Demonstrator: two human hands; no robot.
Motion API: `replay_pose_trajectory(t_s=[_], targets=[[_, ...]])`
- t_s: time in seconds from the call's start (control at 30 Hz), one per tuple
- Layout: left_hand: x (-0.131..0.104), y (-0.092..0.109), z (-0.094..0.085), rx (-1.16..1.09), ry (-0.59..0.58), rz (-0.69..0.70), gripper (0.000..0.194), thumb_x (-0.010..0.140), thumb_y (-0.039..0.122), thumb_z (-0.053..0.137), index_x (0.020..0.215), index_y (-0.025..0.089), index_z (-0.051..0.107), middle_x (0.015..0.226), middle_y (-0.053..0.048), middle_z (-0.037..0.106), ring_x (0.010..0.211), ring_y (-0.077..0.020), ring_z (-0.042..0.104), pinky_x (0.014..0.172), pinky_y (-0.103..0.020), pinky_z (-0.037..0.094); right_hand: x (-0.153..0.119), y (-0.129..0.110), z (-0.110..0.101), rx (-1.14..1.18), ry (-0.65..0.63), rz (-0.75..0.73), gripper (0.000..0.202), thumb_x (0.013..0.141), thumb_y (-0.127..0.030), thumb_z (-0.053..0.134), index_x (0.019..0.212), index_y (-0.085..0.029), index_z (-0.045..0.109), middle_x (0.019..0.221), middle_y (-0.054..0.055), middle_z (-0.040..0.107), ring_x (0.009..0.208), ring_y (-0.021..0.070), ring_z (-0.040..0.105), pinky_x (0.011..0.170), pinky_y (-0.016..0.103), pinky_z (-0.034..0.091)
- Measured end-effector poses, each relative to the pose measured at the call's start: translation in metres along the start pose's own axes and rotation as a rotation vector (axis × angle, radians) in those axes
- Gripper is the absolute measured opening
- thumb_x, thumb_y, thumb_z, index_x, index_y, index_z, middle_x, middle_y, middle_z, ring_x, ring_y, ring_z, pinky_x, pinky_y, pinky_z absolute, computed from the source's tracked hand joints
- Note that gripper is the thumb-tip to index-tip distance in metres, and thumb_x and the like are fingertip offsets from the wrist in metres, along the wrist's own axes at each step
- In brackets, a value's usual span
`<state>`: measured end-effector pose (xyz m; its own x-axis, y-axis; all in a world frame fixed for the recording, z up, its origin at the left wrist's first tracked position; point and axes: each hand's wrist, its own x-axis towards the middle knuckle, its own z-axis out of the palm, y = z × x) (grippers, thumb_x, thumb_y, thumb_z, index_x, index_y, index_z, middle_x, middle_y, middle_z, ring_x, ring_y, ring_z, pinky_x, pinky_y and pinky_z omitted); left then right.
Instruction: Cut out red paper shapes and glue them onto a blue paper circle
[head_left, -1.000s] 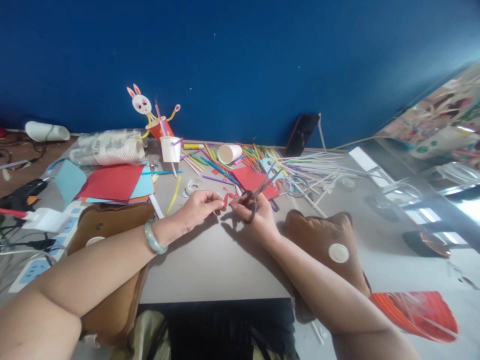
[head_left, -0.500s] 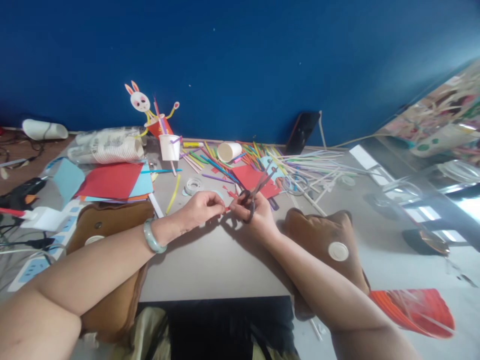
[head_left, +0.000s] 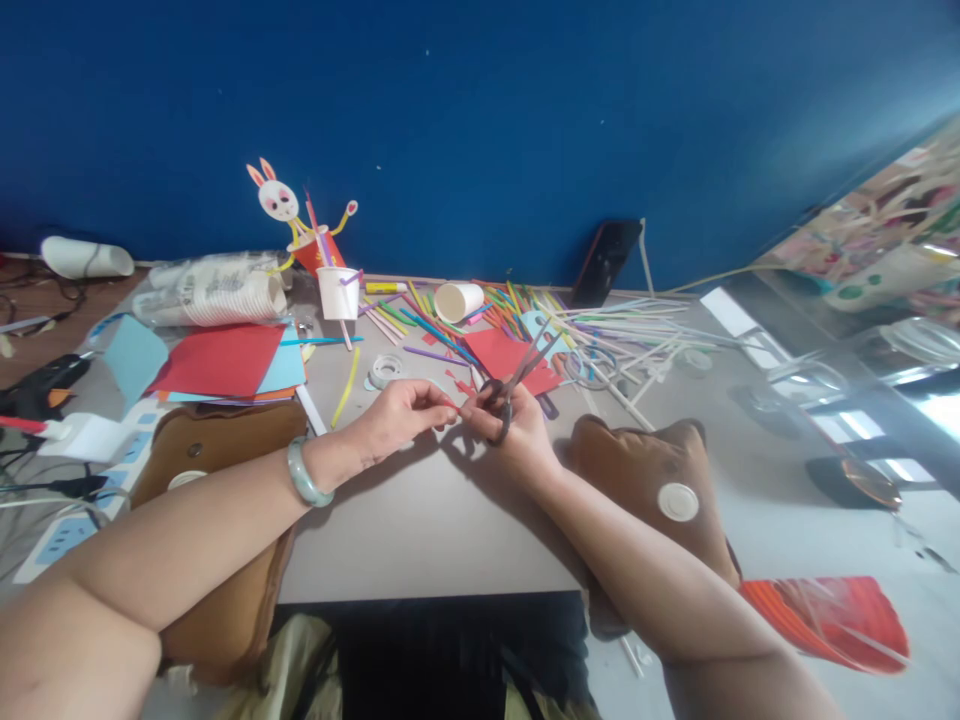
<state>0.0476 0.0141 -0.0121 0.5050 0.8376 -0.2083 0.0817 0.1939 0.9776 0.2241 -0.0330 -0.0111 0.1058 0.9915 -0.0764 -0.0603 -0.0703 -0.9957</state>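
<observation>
My left hand (head_left: 409, 412), below which a pale green bangle (head_left: 306, 472) circles the wrist, pinches a tiny piece of red paper (head_left: 458, 408). Close beside it on the right, my right hand (head_left: 517, 435) has dark scissors (head_left: 527, 365) hooked on its fingers, blades pointing up and away. Its thumb and forefinger meet at the same red piece, mostly hidden by the fingertips. Just beyond the hands lie a sheet of red paper (head_left: 517, 360) and small red scraps. A roll of white tape (head_left: 386, 371) sits behind my left hand.
Coloured sticks (head_left: 427, 330) and pale straws (head_left: 637, 335) spread along the back, around a paper cup (head_left: 458, 301). A rabbit figure (head_left: 279, 202) stands at the back left, near bagged cups (head_left: 225, 298). Brown cushions (head_left: 645, 480) flank my forearms; a power strip (head_left: 71, 530) lies left.
My left fingertips have shifted slightly right, closer to the right hand's fingers. The scissors have tilted a little to the right. Everything else stays in place.
</observation>
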Motion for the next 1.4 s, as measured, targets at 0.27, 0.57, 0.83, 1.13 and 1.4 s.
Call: replay_pose_trajectory(t_s=[0.27, 0.57, 0.83, 1.13, 1.4], targets=[[0.0, 0.003, -0.001, -0.041, -0.006, 0.04, 0.016, 0.076, 0.03, 0.075, 0.078, 0.015, 0.068, 0.069, -0.001, 0.065, 0.063, -0.0109, 0.057, 0.057, -0.022, 0.042, 0.0, -0.007, -0.003, -0.071, -0.063, -0.017, 0.043, 0.066, -0.042, 0.083, 0.085, -0.022, 0.05, 0.071, -0.003, 0.062, 0.055, 0.011, 0.053, 0.052, 0.025, 0.044], [0.004, 0.013, -0.011, -0.026, 0.034, 0.092, 0.018, 0.071, 0.031, 0.08, 0.077, 0.016, 0.074, 0.072, -0.004, 0.072, 0.068, -0.014, 0.065, 0.065, -0.025, 0.049, 0.012, -0.021, -0.032, -0.805, -0.209, -0.179, 0.046, 0.065, -0.053, 0.078, 0.071, -0.022, 0.044, 0.061, -0.006, 0.049, 0.056, 0.0097, 0.04, 0.053, 0.024, 0.03], [0.005, 0.017, -0.013, -0.029, 0.108, 0.078, 0.022, 0.064, 0.029, 0.084, 0.076, 0.014, 0.074, 0.07, -0.006, 0.073, 0.063, -0.0129, 0.061, 0.06, -0.026, 0.047, 0.011, -0.029, -0.033, -1.097, -0.219, -0.209, 0.046, 0.066, -0.056, 0.076, 0.069, -0.023, 0.045, 0.062, -0.002, 0.057, 0.052, 0.0125, 0.046, 0.054, 0.025, 0.027], [0.005, 0.018, -0.013, -0.046, 0.114, 0.067, 0.017, 0.062, 0.023, 0.081, 0.076, 0.014, 0.074, 0.07, -0.005, 0.072, 0.063, -0.0128, 0.062, 0.059, -0.025, 0.046, 0.011, -0.027, -0.034, -1.091, -0.203, -0.226, 0.045, 0.065, -0.053, 0.077, 0.066, -0.023, 0.045, 0.06, -0.003, 0.056, 0.052, 0.0123, 0.044, 0.054, 0.025, 0.027], [0.007, 0.013, -0.016, -0.008, 0.076, 0.076, 0.015, 0.065, 0.024, 0.079, 0.075, 0.015, 0.073, 0.07, -0.003, 0.072, 0.062, -0.0109, 0.061, 0.058, -0.022, 0.046, 0.011, -0.027, -0.035, -1.09, -0.215, -0.242, 0.049, 0.065, -0.058, 0.076, 0.063, -0.022, 0.042, 0.057, -0.004, 0.052, 0.051, 0.0108, 0.04, 0.053, 0.025, 0.025]])
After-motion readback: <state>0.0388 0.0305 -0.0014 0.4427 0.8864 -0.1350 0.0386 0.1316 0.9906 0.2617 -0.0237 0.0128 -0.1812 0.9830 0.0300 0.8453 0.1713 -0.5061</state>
